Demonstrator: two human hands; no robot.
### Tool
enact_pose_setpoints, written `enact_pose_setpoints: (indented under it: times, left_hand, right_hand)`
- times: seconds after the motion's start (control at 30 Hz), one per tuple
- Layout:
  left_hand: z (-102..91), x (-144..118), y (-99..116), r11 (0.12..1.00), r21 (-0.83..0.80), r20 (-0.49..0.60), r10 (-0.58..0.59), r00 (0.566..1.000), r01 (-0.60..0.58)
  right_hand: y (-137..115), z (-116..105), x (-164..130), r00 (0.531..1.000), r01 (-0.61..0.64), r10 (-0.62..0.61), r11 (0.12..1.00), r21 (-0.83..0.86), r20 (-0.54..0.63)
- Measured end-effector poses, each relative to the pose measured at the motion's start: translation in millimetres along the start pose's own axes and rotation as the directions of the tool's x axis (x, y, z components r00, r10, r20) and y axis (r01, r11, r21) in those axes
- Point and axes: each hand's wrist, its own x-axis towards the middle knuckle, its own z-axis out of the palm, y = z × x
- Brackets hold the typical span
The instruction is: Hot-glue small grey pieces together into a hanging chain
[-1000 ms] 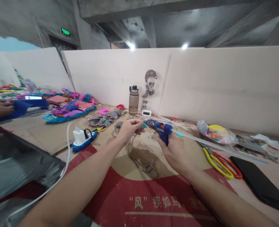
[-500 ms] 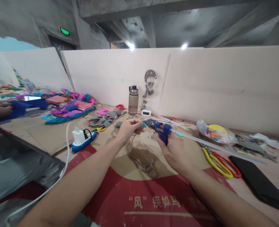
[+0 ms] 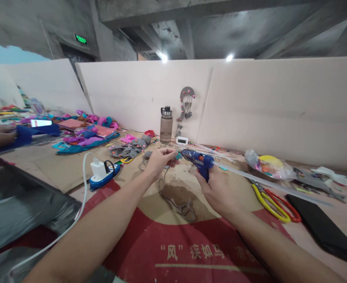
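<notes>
Your right hand (image 3: 217, 188) is wrapped around the handle of a blue hot-glue gun (image 3: 203, 163), its nozzle just beside the small teal piece (image 3: 178, 156) pinched in the fingertips of your left hand (image 3: 161, 160). Grey yarn (image 3: 188, 208) trails below that hand onto printed cardboard (image 3: 203, 234). A long clear glue stick (image 3: 236, 169) juts from the gun's rear. Rightward lie red-and-yellow-handled scissors (image 3: 259, 189) and a black phone (image 3: 323, 228); beyond stands a water bottle (image 3: 166, 129).
</notes>
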Motion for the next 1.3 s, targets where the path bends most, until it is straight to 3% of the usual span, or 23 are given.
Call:
enact_pose_setpoints:
  times: [0.5, 1.3]
  left_hand:
    - [-2.3, -0.4, 1.8, 0.997, -0.069, -0.022, -0.026, 0.999, 0.025]
    - [-0.3, -2.9, 5.6, 0.999, -0.044, -0.012, -0.024, 1.0, 0.023]
  right_hand:
    - [-1.3, -1.1, 0.4, 1.0, -0.009, 0.009, 1.0, 0.011, -0.023]
    - [-1.4, -1.5, 0.5, 0.999, -0.023, 0.022, 1.0, -0.017, -0.025]
